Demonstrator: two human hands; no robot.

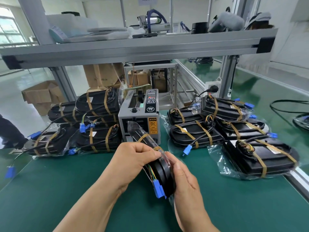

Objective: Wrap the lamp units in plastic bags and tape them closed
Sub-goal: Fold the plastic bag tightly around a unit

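Item in hand: one lamp unit (163,173), black and oval, held on edge above the near middle of the table.
- Left hand (135,158): fingers curled over the unit's upper rim, fingertips pinching the clear plastic bag (133,127) there.
- Right hand (185,181): thumb on the rim and palm against the right face. Its fingers are hidden behind the unit, which it grips.
- Fittings: one brown tape band (144,137) round the far end; coloured wires run to a blue connector (159,190) at the near end.

Surface: green mat table (66,190).
- A grey tape dispenser (139,118) stands just beyond the held unit.
- Left stack (93,118): bagged units, each with two brown bands, piled two high.
- Right group (217,128): the same, overlapping, reaching the table's right edge.

Room: an aluminium-framed shelf (133,46) runs overhead, carrying foam sheets and oddments. The floor is pale and glossy.

Containers: cardboard boxes (41,96) sit on the floor at far left. One is open, and its contents cannot be seen.
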